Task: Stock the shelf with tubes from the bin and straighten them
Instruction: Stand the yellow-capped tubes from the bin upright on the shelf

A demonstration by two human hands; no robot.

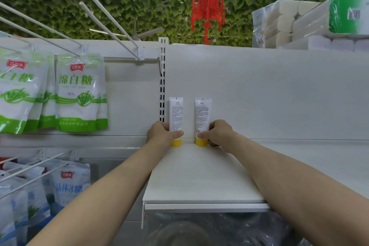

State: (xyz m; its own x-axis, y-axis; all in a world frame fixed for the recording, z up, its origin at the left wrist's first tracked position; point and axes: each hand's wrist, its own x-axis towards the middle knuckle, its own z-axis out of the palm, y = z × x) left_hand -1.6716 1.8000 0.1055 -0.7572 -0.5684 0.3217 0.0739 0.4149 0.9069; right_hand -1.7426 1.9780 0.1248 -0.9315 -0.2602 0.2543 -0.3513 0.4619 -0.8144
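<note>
While my left hand (162,133) grips one tube (176,114) and my right hand (216,133) grips the other tube (203,115), I should square both gently against the shelf (203,175) back, caps down.

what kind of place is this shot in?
Probably a small grocery shop: white retail shelf being stocked with tubes, sugar bags on peg hooks, wrapped toilet-roll packs up top.
</note>
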